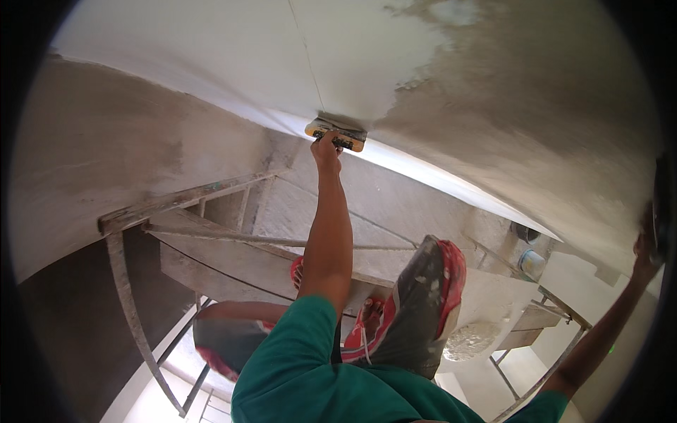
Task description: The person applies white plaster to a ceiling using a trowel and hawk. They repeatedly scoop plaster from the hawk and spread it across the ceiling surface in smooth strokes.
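My left hand (326, 149), arm stretched forward, is closed around a wide putty knife (355, 138) with a yellow and black back. Its blade side meets the wall surface (352, 63), where a smooth white coat borders a bare grey-brown area. A thin dark line runs down the white coat toward the knife. Far to the right, my right hand (643, 247) is closed on a dark, flat object (661, 211). The picture's dark rim cuts that object off, so its kind does not show.
My feet in red sandals (367, 324) rest on a plank (275, 278) of a plaster-spattered metal scaffold (127, 303). Below at right are a dark bucket (525, 233), a pale blue-and-white bucket (532, 262), a heap of whitish material (471, 341) and another metal frame (557, 307).
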Demonstrator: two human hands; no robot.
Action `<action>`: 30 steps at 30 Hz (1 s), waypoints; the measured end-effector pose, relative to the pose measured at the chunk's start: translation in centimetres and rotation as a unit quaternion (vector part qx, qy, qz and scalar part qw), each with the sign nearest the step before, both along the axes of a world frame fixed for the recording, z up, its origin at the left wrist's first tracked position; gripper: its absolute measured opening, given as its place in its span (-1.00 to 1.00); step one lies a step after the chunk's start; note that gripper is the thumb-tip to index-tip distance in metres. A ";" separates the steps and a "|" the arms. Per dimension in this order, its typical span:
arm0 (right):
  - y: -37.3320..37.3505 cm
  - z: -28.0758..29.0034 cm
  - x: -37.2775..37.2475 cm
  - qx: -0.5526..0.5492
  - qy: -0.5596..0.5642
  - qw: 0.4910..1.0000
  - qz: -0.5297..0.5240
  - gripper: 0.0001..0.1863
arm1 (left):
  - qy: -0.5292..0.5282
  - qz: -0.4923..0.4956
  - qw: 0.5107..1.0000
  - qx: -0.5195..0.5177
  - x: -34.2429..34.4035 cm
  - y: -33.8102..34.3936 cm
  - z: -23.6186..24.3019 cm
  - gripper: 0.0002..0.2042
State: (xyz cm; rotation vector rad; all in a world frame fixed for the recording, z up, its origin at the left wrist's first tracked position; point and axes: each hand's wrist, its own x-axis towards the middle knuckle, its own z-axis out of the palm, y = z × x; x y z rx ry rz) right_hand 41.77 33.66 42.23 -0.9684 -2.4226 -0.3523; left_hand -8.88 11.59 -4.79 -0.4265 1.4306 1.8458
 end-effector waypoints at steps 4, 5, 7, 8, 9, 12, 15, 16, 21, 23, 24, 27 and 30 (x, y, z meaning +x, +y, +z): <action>0.1 0.2 2.1 -0.059 0.057 0.994 -0.069 -0.71 | 0.050 -0.016 0.999 -0.006 1.4 2.5 13.8 -0.87; -0.3 0.6 1.4 -0.074 0.068 0.992 -0.081 -0.68 | 0.064 -0.018 0.998 -0.005 1.3 2.7 17.5 -0.88; -0.2 -0.3 -0.5 -0.120 0.098 0.984 -0.090 -0.62 | 0.126 -0.008 0.992 -0.006 1.3 2.1 25.1 -0.88; -0.6 -0.1 -1.9 -0.144 0.106 0.979 -0.096 -0.59 | 0.155 -0.004 0.988 0.008 1.2 2.2 29.3 -0.87; -0.9 0.2 -2.8 -0.165 0.110 0.975 -0.098 -0.57 | 0.179 -0.004 0.984 0.018 1.6 2.3 33.2 -0.86; -2.5 2.4 -5.3 -0.182 0.099 0.976 -0.072 -0.58 | 0.271 -0.021 0.962 -0.023 2.1 3.2 44.3 -0.82; -3.6 4.6 -4.6 -0.203 0.086 0.972 -0.082 -0.59 | 0.388 -0.055 0.920 0.031 3.0 4.4 53.9 -0.79; -3.6 4.8 -4.4 -0.227 0.086 0.963 -0.115 -0.60 | 0.409 -0.081 0.906 0.066 3.3 3.9 56.4 -0.77; -0.8 1.2 -2.5 -0.008 -0.045 0.991 -0.125 -0.57 | 0.436 0.027 0.896 0.076 4.1 -0.1 55.6 -0.72; 1.9 -0.4 2.0 -0.103 0.038 0.985 -0.130 -0.50 | 0.353 0.023 0.932 0.079 4.0 -2.2 48.9 -0.67; 3.1 -1.2 4.2 -0.152 0.081 0.977 -0.126 -0.47 | 0.310 0.022 0.946 0.093 3.7 -4.2 44.7 -0.65; 4.4 -2.3 6.2 -0.174 0.132 0.970 -0.105 -0.43 | 0.127 0.029 0.985 0.109 1.0 -8.7 27.6 -0.71; 4.4 -2.6 6.1 -0.140 0.119 0.978 -0.099 -0.42 | 0.038 0.064 0.995 0.069 -1.2 -10.9 8.3 -0.68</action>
